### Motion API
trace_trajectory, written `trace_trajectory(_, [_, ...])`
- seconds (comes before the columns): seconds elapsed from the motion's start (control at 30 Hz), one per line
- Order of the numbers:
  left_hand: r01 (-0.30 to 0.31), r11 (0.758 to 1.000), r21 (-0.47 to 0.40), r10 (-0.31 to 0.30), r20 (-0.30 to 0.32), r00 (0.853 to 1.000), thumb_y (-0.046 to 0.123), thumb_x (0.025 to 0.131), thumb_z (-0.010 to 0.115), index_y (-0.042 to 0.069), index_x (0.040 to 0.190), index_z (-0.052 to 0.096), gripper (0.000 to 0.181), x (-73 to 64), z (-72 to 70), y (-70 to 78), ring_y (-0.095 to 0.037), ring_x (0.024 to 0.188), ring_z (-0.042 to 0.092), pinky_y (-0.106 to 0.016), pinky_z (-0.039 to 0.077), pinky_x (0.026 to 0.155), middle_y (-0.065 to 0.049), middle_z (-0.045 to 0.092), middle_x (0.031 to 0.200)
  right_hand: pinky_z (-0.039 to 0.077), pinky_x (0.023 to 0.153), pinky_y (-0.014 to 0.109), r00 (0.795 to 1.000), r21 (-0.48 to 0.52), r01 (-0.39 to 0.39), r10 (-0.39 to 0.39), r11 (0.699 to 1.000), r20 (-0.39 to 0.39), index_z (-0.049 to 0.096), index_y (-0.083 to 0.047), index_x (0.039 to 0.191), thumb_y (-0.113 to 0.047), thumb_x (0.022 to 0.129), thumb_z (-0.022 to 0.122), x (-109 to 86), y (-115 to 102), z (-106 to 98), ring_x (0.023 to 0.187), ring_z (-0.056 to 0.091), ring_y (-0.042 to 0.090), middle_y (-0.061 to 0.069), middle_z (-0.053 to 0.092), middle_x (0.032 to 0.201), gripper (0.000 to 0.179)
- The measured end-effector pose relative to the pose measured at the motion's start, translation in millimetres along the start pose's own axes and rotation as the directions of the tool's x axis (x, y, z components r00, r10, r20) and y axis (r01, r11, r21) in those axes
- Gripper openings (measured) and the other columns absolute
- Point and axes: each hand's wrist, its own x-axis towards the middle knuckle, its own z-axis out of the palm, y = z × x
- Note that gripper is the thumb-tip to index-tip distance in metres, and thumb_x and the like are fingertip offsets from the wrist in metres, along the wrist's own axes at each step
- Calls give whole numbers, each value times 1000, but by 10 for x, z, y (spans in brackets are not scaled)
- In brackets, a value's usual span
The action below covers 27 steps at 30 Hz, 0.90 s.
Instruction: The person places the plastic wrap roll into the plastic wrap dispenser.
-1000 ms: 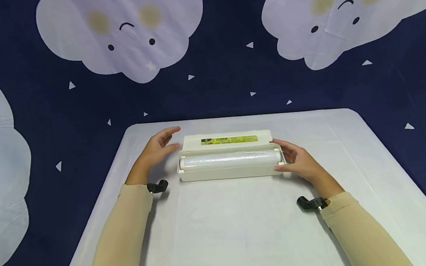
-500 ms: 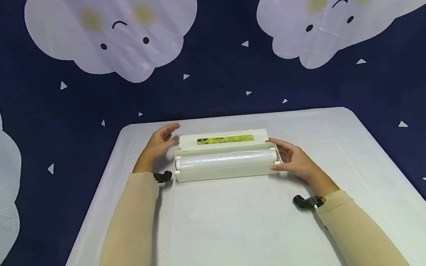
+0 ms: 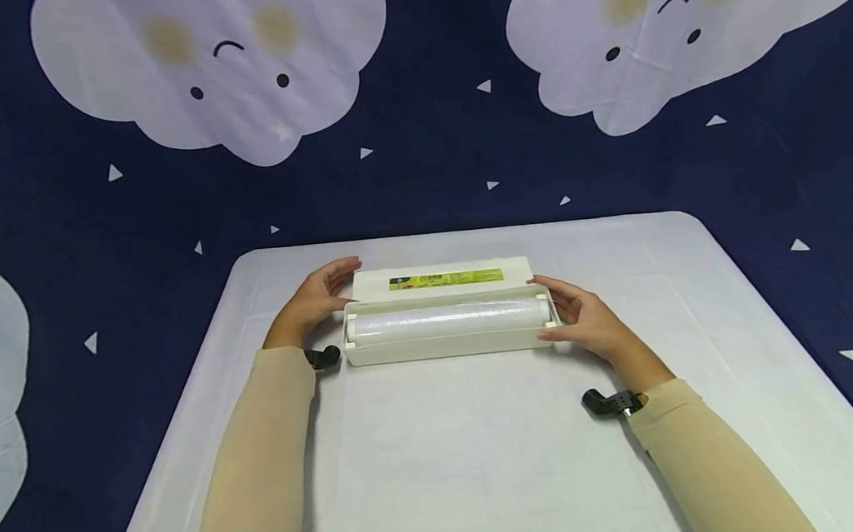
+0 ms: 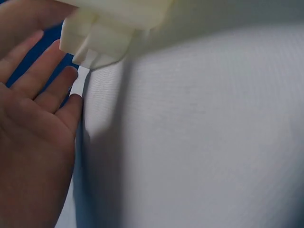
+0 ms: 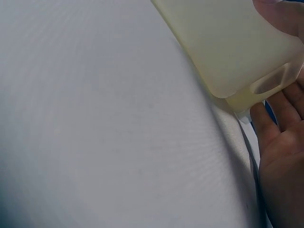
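Note:
A white cling film dispenser box (image 3: 440,348) stands on the white table with its lid (image 3: 442,270) tipped back. Inside lies a roll of cling film (image 3: 446,320). My left hand (image 3: 312,302) is at the box's left end, thumb tip by the rear corner and fingers extended behind. In the left wrist view its thumb overlaps the box end (image 4: 107,38). My right hand (image 3: 584,318) holds the right end, thumb on the front wall and fingertips at the rear corner. The right wrist view shows that thumb on the wall (image 5: 228,47) and fingers beside the slotted end.
A green and yellow label (image 3: 446,279) runs along the lid. The white-covered table (image 3: 486,453) ends at a dark blue cloth (image 3: 446,131) with printed clouds. A black wrist mount (image 3: 609,404) sticks out from the right wrist, another (image 3: 323,358) from the left.
My left hand has moved in toward the box's left end, its thumb now at the corner. The right hand keeps its hold. The whole head view has shifted slightly.

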Motion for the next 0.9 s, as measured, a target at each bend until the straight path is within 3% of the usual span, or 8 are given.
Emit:
trace_trajectory(0.13, [-11, 998, 61, 9, 47, 999, -17, 74, 86, -1, 159, 42, 97, 13, -14, 1, -28, 155, 27, -39, 20, 125, -15, 40, 163, 36, 114, 26, 1000, 18, 8, -8, 1000, 3, 37, 1, 161, 10, 75, 91, -1, -8, 8, 153, 31, 31, 17, 37, 165, 102])
trace_trajectory(0.37, [48, 976, 211, -62, 61, 996, -11, 71, 91, 5, 163, 37, 108, 73, -5, 46, -29, 155, 25, -41, 20, 125, -13, 35, 167, 37, 114, 26, 1000, 40, 15, -15, 999, 3, 35, 4, 161, 13, 75, 89, 3, -15, 22, 152, 32, 32, 20, 34, 165, 102])
trace_trajectory(0.5, [56, 949, 310, -82, 72, 994, -2, 70, 95, 7, 164, 36, 111, 111, -15, 75, -30, 155, 24, -43, 19, 125, -13, 34, 167, 36, 115, 27, 1000, 38, 15, -16, 999, 4, 37, 1, 161, 13, 75, 89, 3, -4, 26, 153, 31, 31, 20, 34, 166, 101])
trace_trajectory(0.67, [56, 898, 436, -103, 85, 991, 17, 72, 99, 10, 164, 39, 110, 158, -31, 84, -32, 156, 22, -49, 18, 126, -12, 34, 167, 36, 116, 28, 1000, 46, 14, -15, 999, 7, 37, 0, 161, 13, 76, 88, -3, 0, 30, 153, 31, 30, 19, 34, 166, 100])
trace_trajectory(0.9, [82, 881, 466, -143, 97, 985, 29, 74, 99, 14, 164, 39, 109, 202, -11, 98, -31, 156, 22, -52, 17, 125, -9, 35, 167, 36, 115, 27, 1000, 69, 12, -12, 998, 2, 38, 0, 161, 14, 75, 89, -5, -10, 26, 154, 29, 29, 18, 33, 166, 102])
